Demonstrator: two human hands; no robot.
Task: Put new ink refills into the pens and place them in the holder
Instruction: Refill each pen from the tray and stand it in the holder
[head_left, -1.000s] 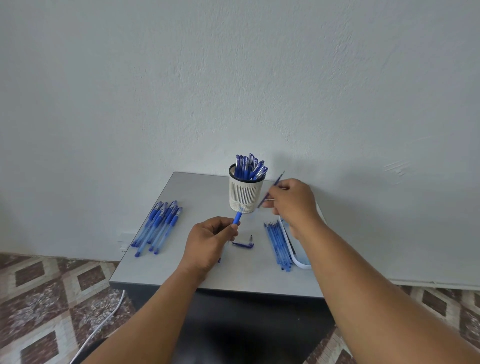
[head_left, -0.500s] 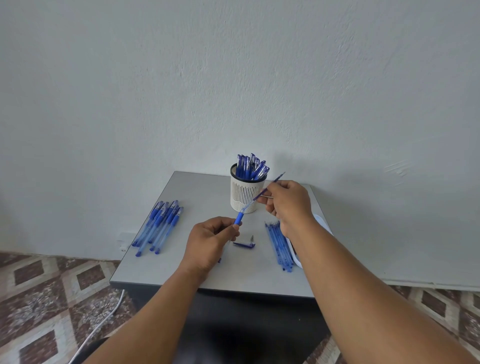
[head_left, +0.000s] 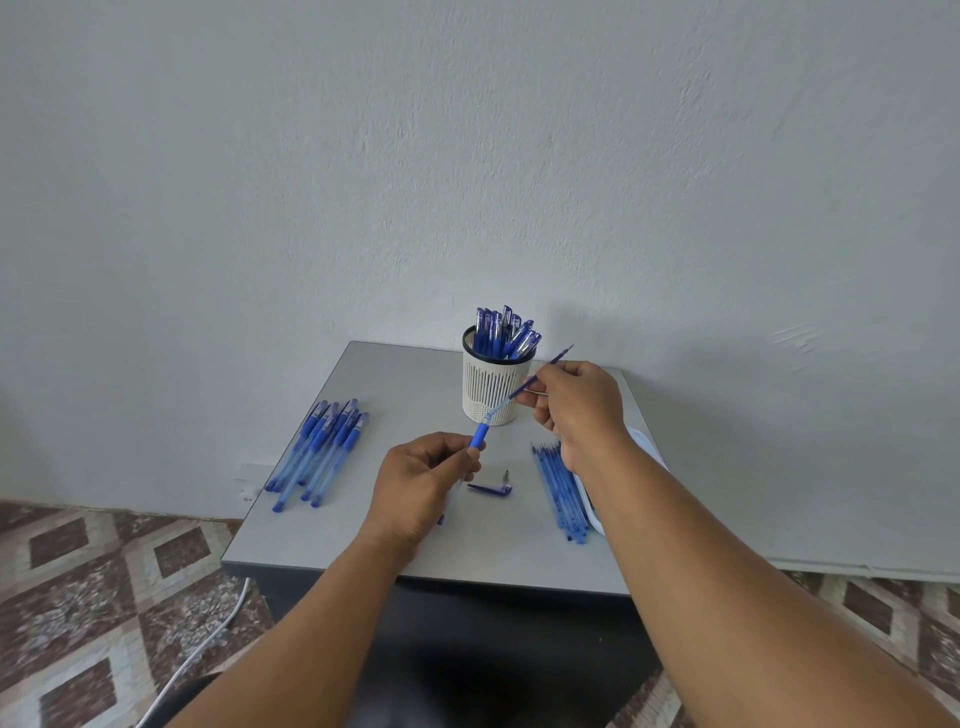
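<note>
Up front in the head view, our left hand (head_left: 418, 480) curls round the pen barrel (head_left: 478, 435), gripping it so that only the blue grip section sticks out above the fingers; the rest of the barrel is buried in the fist, apart from a small blue bit that peeks out below the hand. Our right hand (head_left: 574, 402) pinches the ink refill (head_left: 540, 375) between thumb and fingers, slanted up to the right, its lower end meeting the barrel's open mouth; whether it has gone inside we cannot tell. Both are held above the table (head_left: 363, 519), just in front of the holder (head_left: 492, 387), a white slotted cup with a dark rim that stands near the back edge, full of capped pens (head_left: 505, 332).

On the left of the table lies a row of pens (head_left: 319, 452), side by side and slanted. Between our hands a blue cap (head_left: 491, 489) lies on the table, with a small metal tip piece (head_left: 506, 475) just beside it, too small to make out. On the right, loose refills (head_left: 561, 491) lie in a bundle, their far ends partly hidden by our right wrist. Beside them a white tray (head_left: 649, 441) is mostly covered by the forearm, so its contents stay hidden. Below, a white cable (head_left: 208, 644) runs across the patterned floor tiles (head_left: 78, 597), cut off at the bottom edge.
</note>
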